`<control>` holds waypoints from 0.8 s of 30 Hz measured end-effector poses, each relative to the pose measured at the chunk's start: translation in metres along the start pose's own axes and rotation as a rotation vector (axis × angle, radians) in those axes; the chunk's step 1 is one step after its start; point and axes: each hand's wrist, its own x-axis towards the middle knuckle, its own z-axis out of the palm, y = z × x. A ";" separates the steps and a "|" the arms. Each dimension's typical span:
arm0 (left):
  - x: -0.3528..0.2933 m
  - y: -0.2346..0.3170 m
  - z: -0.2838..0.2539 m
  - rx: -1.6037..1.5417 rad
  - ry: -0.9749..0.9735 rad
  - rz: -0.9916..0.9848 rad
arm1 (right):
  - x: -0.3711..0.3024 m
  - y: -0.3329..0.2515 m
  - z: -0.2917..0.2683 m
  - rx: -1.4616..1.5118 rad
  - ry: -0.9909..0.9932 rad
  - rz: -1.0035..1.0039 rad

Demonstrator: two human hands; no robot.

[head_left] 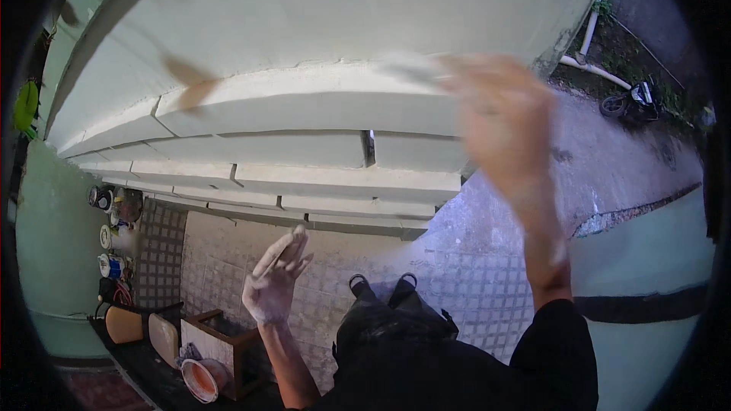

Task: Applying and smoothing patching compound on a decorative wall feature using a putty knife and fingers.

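Note:
My right hand [502, 110], smeared by motion, is raised over the right part of a white stepped wall ledge [304, 110]. From its fingers a pale flat tool [415, 68] reaches left along the ledge's top; blur hides its exact kind. My left hand [274, 281], coated in whitish dust, hangs lower down, apart from the ledge. Its fingers stretch upward with nothing plainly held in them. Above the ledge rises a smooth pale wall [343, 15], where brownish shadows fall at the left.
Far below lies a tiled floor [327, 297]. At lower left stand a wooden-framed piece of furniture [221, 342], an orange-lined bucket [202, 379] and chairs [124, 325]. Several paint tubs [110, 266] line the left wall. White pipes [594, 70] and a motorbike [630, 103] are at upper right.

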 end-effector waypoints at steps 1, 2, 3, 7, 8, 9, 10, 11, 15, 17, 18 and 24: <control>-0.007 -0.002 -0.008 -0.001 -0.003 -0.003 | -0.007 0.015 -0.024 -0.045 0.047 0.084; -0.012 -0.006 -0.021 0.205 0.074 -0.070 | -0.015 0.023 -0.043 -0.081 0.019 0.210; -0.022 -0.007 -0.029 0.411 0.158 -0.140 | -0.023 0.023 -0.055 -0.148 -0.008 0.274; -0.035 -0.024 -0.069 0.653 0.284 -0.307 | -0.034 0.007 -0.049 -0.413 -0.195 0.340; -0.035 -0.034 -0.078 0.732 0.297 -0.240 | -0.029 -0.001 -0.043 -0.389 -0.186 0.324; -0.027 -0.034 -0.081 0.731 0.271 -0.246 | -0.023 -0.014 -0.034 -0.398 -0.215 0.391; -0.024 -0.032 -0.086 1.088 0.211 -0.396 | -0.016 -0.030 -0.018 -0.389 -0.247 0.451; -0.027 -0.025 -0.087 1.454 0.152 -0.532 | -0.012 -0.044 -0.002 -0.434 -0.226 0.380; -0.038 -0.028 -0.114 1.766 0.029 -0.375 | 0.030 -0.099 0.027 0.037 -0.341 0.378; -0.039 -0.021 -0.122 1.765 0.165 -0.155 | 0.007 -0.067 0.008 -0.221 -0.056 0.360; -0.042 -0.016 -0.145 1.639 -0.021 0.083 | -0.001 -0.054 -0.011 -0.180 0.075 0.310; -0.009 0.022 -0.133 0.722 0.446 0.007 | 0.015 -0.119 0.048 -0.330 0.055 0.405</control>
